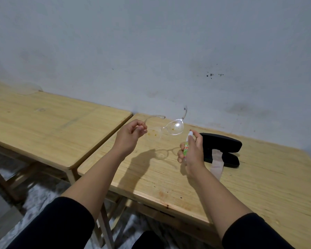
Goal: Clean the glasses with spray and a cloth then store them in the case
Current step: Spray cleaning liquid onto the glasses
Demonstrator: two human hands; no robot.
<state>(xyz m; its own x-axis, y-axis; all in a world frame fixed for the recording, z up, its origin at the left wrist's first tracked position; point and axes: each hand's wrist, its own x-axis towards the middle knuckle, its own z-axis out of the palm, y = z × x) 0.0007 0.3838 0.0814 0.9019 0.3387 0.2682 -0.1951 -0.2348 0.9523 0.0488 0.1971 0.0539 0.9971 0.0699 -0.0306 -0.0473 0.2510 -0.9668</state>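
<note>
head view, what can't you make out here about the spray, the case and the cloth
Head view only:
- Spray bottle: label mostly covered by the right hand; text unreadable.
- Case: near end hidden behind that hand; inside not visible.
- Cloth: upper end tucked into the case.
- Glasses, held by the left hand: clear frame, left lens hard to trace.

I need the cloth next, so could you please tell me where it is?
In the head view, the cloth lies on the table to the right of the right hand, partly tucked into the open black case.
</note>
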